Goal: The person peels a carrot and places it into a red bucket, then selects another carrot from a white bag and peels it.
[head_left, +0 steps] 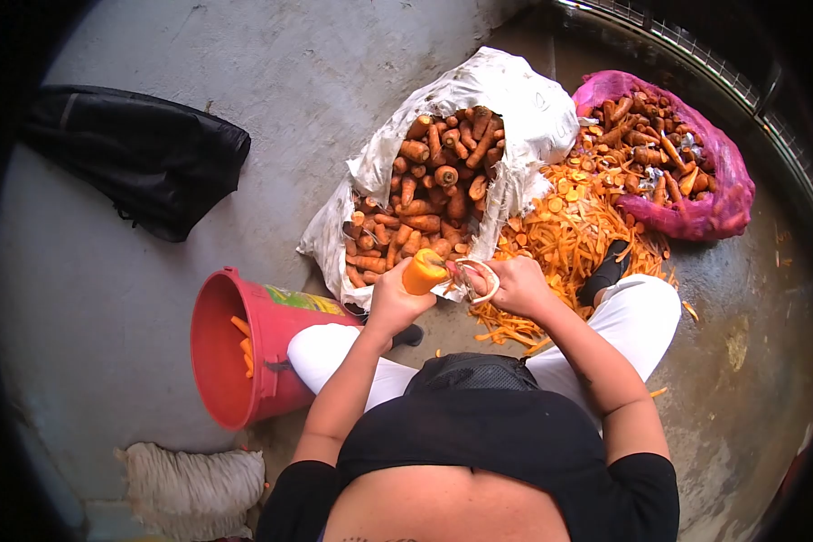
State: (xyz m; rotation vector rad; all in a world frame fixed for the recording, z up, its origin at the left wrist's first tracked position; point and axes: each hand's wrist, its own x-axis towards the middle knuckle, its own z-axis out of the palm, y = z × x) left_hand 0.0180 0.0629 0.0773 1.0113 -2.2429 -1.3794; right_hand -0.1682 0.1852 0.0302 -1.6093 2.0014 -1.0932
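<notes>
Both hands were closed. Left hand (393,303) wrapped the peeled carrot (425,269), held above the knees in front of the white sack (524,99). Right hand (518,285) gripped the peeler (475,280), just right of the carrot, whose free end pointed toward it.

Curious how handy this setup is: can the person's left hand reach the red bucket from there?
Probably yes. The red bucket sits right beside the left knee, its mouth uncovered, with nothing between it and the left hand, though that hand is gripping a carrot.
</notes>
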